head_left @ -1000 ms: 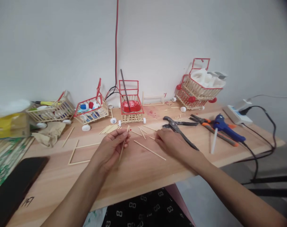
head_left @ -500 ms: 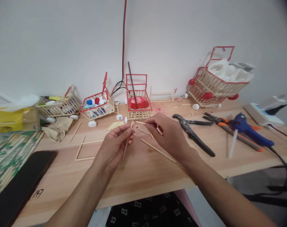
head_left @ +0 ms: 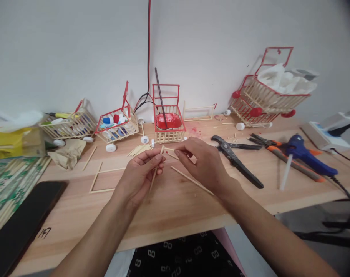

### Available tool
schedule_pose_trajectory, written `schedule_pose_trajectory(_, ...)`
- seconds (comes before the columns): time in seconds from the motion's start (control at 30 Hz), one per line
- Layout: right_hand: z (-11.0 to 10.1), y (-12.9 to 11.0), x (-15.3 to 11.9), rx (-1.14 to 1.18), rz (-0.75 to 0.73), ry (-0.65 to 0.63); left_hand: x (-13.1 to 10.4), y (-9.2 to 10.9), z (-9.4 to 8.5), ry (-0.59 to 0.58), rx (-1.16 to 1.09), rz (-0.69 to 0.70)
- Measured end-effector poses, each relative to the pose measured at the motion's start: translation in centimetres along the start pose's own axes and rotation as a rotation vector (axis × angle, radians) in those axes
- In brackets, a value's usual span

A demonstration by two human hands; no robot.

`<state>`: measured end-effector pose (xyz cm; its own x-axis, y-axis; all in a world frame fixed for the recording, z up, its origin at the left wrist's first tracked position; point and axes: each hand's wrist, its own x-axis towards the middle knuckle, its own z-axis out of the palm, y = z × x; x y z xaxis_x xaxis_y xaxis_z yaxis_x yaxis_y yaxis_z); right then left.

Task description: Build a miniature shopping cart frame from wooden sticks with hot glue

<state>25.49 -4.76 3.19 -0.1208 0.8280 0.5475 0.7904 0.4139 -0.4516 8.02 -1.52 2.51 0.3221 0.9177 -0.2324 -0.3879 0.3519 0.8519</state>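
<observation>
Over the tabletop point(head_left: 163, 215), the right hand point(head_left: 206, 161) has moved in beside the left hand point(head_left: 138, 171), which pinches a slanting long wooden stick point(head_left: 152, 182). The right's fingertips now hold a short wooden stick point(head_left: 170, 149) at its upper end, apparently touching, roughly cornerwise.

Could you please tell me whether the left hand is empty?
No, the left hand holds a thin wooden stick, whose lower part slants down below the fingers.

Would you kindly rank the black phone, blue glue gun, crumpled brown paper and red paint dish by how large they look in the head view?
Black phone
Blue glue gun and crumpled brown paper, too alike to rank
Red paint dish
</observation>
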Motion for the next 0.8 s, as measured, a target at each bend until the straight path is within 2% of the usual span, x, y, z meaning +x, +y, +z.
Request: schedule_pose_trajectory(0.8,0.12,0.13,-0.07,-0.023,-0.014,0.031,0.03,-0.20,-0.10,-0.017,0.032,0.001)
